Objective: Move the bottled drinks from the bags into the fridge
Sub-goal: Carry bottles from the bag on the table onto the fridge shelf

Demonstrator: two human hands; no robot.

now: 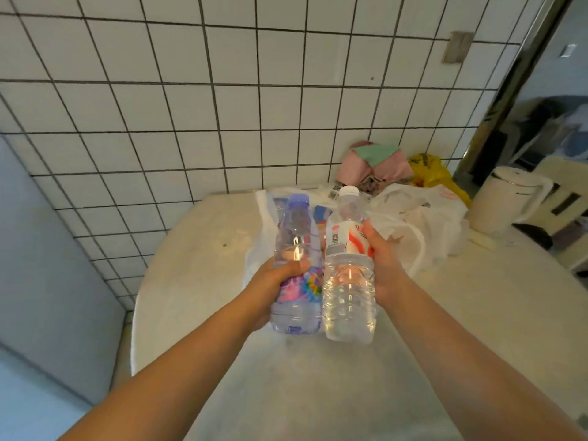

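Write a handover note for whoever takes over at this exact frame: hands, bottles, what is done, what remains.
Left hand grips the purple-capped bottle; right hand grips the white-capped bottle. Both bottles are held upright, side by side, above the round table.
White plastic bags lie on the table behind them; whether more bottles remain inside cannot be told.
Done: two bottles are out of the bags.
Left: carry both to the fridge, which is not in view, then check the bags.
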